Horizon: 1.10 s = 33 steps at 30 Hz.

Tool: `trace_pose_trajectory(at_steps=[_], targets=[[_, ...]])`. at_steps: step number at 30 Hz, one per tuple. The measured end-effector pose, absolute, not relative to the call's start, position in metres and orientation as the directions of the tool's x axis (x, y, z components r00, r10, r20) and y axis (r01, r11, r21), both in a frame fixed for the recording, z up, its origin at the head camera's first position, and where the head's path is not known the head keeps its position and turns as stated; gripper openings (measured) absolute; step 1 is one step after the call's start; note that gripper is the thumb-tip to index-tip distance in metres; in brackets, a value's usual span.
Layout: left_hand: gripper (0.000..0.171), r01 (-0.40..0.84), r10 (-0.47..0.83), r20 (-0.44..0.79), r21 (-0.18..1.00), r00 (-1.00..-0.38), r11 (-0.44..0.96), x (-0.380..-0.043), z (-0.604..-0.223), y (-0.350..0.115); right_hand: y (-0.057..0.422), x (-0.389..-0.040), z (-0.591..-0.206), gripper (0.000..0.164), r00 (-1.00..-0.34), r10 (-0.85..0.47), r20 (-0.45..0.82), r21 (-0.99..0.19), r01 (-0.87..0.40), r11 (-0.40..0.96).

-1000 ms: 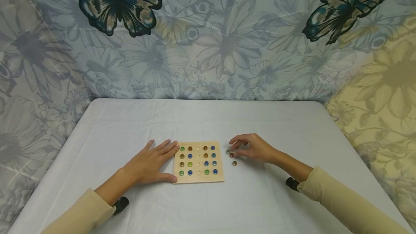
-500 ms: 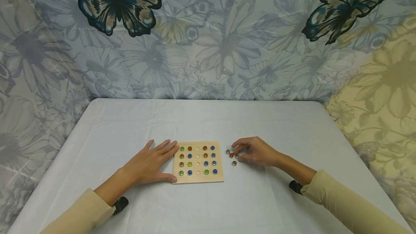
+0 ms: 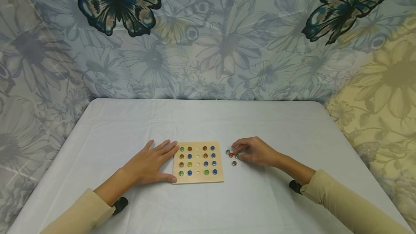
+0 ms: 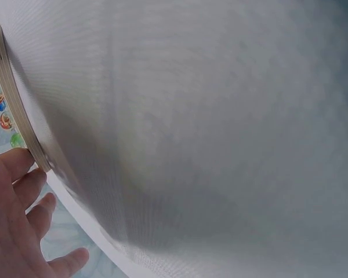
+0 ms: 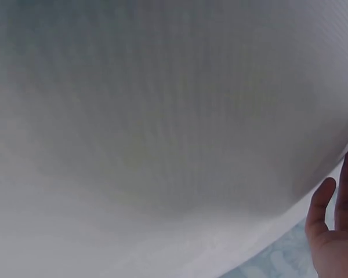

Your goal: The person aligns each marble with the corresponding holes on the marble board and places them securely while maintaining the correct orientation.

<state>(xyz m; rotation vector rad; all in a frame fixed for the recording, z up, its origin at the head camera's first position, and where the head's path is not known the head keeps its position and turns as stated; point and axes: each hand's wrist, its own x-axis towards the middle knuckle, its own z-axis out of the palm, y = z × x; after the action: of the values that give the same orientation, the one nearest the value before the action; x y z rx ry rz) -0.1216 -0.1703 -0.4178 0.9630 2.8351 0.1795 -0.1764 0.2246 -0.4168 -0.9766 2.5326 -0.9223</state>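
Note:
A square wooden board (image 3: 198,180) lies on the table with rows of round pits. Green, amber and blue glass marbles fill every column but the middle one. My left hand (image 3: 152,161) spreads along the board's left side, its thumb and index finger touching the edge. The left wrist view shows these fingers at the board's side. Right of the board, my right hand (image 3: 256,151) has its thumb and curled fingers around a pale marble (image 3: 237,156). Beside it lie a clear marble (image 3: 228,152), a reddish marble (image 3: 231,155) and a brown marble (image 3: 234,163).
A white cloth covers the table (image 3: 130,118). Behind it and at both sides hangs a fabric (image 3: 227,46) printed with flowers and butterflies. A black wrist camera (image 3: 121,205) sits under the left sleeve, another (image 3: 295,186) under the right.
Since one second ago my right hand has drawn slightly right and toward me, and the pale marble now shows at its fingertips. The left hand and board have stayed put.

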Motion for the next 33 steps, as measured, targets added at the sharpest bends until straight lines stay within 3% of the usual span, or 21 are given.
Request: trace_pose_trajectory(at_steps=[17, 33], targets=[[0.103, 0.604, 0.618, -0.091, 0.147, -0.781, 0.784, -0.122, -0.418, -0.17, 0.216, -0.183, -0.403, 0.034, -0.737, -0.676, 0.006, -0.615, -0.536, 0.578], [0.101, 0.616, 0.631, -0.071, 0.158, -0.772, 0.772, -0.121, -0.416, -0.171, 0.178, -0.195, -0.403, 0.034, -0.729, -0.681, 0.066, -0.64, -0.555, 0.532]])
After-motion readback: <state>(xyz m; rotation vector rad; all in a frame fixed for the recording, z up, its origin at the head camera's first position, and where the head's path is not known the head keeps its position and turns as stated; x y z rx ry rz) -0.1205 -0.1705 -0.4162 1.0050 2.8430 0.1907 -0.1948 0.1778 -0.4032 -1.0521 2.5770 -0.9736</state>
